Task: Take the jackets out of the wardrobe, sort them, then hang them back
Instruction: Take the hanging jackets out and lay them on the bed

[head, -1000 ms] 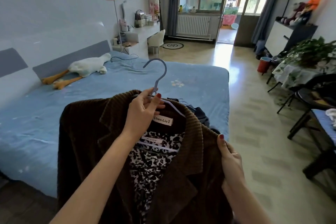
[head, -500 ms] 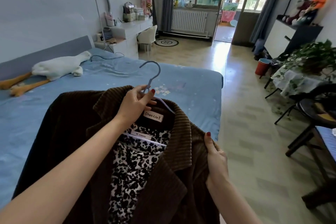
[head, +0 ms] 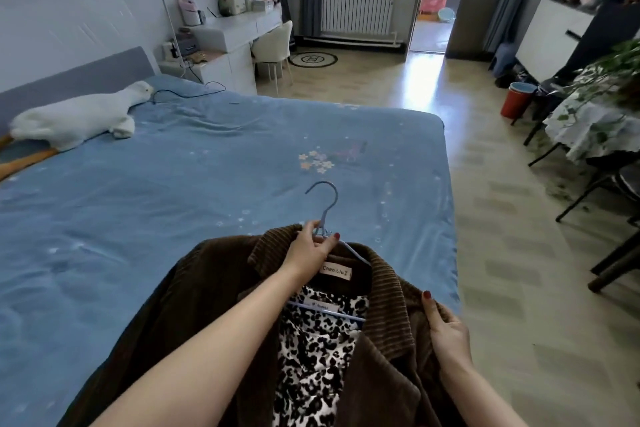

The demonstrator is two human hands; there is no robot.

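Head view: the left hand (head: 310, 248) pinches the neck of the blue hanger (head: 323, 210) carrying the brown corduroy jacket (head: 207, 288). The right hand (head: 446, 329) grips the jacket's right shoulder. The jacket is held over the blue bed (head: 173, 191).

The left hand (head: 310, 248) is pinching the neck of a blue hanger (head: 323, 208) carrying a brown corduroy jacket (head: 214, 281), while the right hand (head: 446, 329) is gripping the jacket's shoulder above the blue bed (head: 173, 184).
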